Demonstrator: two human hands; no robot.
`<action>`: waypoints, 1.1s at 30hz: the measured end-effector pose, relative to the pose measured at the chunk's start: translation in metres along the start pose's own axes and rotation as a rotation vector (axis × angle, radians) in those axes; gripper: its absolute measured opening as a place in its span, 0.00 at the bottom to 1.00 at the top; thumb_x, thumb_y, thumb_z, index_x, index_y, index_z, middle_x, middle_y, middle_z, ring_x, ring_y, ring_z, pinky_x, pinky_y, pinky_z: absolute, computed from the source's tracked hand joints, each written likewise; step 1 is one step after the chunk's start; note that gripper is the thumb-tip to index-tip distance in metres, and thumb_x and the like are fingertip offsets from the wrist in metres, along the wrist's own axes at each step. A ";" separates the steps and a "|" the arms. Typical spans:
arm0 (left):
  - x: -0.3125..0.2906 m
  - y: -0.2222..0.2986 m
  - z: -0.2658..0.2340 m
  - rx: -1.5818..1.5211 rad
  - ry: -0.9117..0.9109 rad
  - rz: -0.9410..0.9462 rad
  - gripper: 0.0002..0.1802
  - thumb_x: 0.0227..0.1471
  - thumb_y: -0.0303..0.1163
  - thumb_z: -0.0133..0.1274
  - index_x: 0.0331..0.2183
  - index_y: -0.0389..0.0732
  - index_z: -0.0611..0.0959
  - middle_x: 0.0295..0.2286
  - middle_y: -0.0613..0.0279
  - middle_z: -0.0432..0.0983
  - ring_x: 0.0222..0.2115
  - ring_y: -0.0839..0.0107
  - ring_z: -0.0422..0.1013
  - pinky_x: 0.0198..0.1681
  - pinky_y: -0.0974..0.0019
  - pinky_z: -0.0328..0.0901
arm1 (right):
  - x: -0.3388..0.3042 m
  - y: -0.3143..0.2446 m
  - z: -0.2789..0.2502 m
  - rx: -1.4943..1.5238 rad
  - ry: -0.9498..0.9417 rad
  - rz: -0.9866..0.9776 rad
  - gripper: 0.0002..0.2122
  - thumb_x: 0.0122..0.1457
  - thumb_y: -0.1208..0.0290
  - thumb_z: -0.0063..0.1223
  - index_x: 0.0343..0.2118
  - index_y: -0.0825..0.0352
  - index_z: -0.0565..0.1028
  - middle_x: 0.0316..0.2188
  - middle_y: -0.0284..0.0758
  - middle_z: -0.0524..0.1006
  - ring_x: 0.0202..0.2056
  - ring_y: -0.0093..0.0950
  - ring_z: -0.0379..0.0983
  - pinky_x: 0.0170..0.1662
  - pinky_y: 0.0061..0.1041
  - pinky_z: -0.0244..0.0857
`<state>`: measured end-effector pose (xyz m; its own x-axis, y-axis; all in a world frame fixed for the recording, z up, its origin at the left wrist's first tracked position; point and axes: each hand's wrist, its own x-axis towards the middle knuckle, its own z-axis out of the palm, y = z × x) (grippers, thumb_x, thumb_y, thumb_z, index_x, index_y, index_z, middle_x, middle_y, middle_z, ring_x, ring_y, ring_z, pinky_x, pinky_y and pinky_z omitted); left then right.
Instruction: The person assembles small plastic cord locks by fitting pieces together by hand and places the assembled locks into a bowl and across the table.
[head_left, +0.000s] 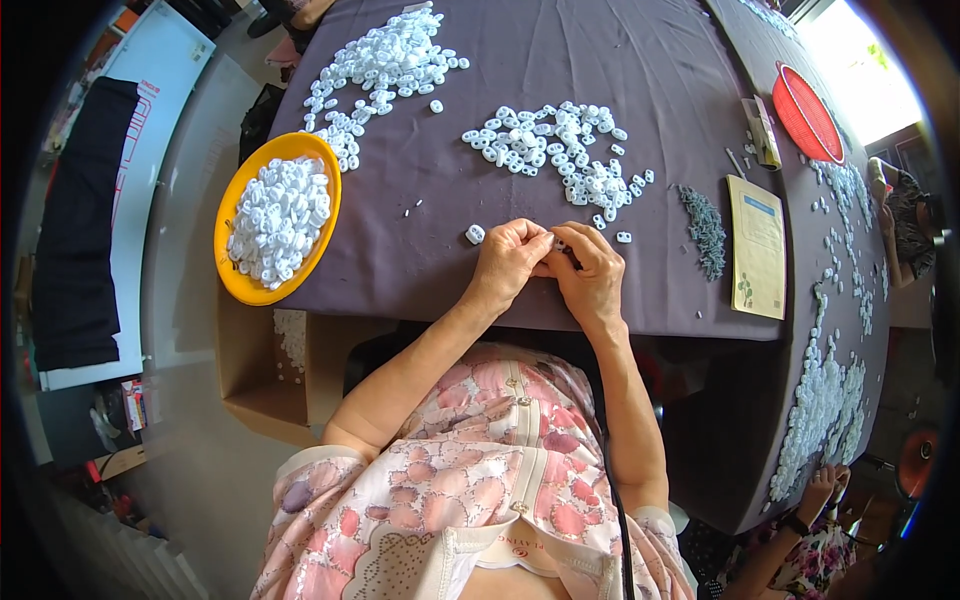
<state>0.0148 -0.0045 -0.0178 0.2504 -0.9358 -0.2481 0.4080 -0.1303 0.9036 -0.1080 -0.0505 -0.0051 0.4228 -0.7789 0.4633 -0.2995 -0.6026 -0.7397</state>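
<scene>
My left hand [508, 262] and my right hand [590, 272] meet at the table's near edge, fingers pinched together. Between the fingertips is a small white oval plastic piece [559, 243] with dark holes, mostly covered by the fingers. The right fingers close round it; the left fingertips press against its side, and whether they pinch something smaller is hidden. A loose white piece [475, 234] lies just left of my left hand. Another white piece [624, 237] rests right of my right hand. Beyond both hands spreads a loose pile of similar pieces [570, 150].
A yellow bowl [228, 270] heaped with white pieces stands at the table's left edge. Farther back lies a bigger white pile [395, 50]. Small grey pins [705, 232] lie beside a tan booklet [757, 255]. A red basket [806, 115] and another person's hand [818, 492] are at right.
</scene>
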 end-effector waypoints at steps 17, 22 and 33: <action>-0.001 0.003 -0.001 -0.018 -0.043 -0.025 0.07 0.54 0.27 0.49 0.27 0.34 0.76 0.24 0.63 0.73 0.24 0.79 0.71 0.28 0.75 0.71 | -0.001 0.000 0.000 -0.066 0.024 -0.103 0.10 0.42 0.81 0.55 0.31 0.69 0.75 0.30 0.38 0.76 0.31 0.34 0.74 0.34 0.27 0.68; -0.002 0.003 0.000 -0.065 -0.042 -0.022 0.07 0.54 0.29 0.48 0.29 0.35 0.76 0.25 0.63 0.74 0.24 0.78 0.72 0.29 0.74 0.71 | 0.000 0.002 0.001 -0.042 0.020 -0.056 0.11 0.43 0.81 0.55 0.33 0.69 0.76 0.31 0.38 0.77 0.31 0.34 0.75 0.34 0.25 0.68; -0.002 0.007 0.001 -0.083 0.000 -0.078 0.07 0.55 0.29 0.48 0.30 0.35 0.76 0.27 0.60 0.75 0.26 0.74 0.74 0.30 0.70 0.72 | 0.000 -0.009 -0.007 0.166 -0.061 0.101 0.12 0.48 0.80 0.55 0.38 0.69 0.75 0.33 0.36 0.76 0.32 0.27 0.74 0.34 0.21 0.68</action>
<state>0.0160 -0.0042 -0.0107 0.2152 -0.9237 -0.3169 0.4975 -0.1756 0.8495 -0.1115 -0.0470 0.0051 0.4505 -0.8186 0.3562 -0.2002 -0.4814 -0.8533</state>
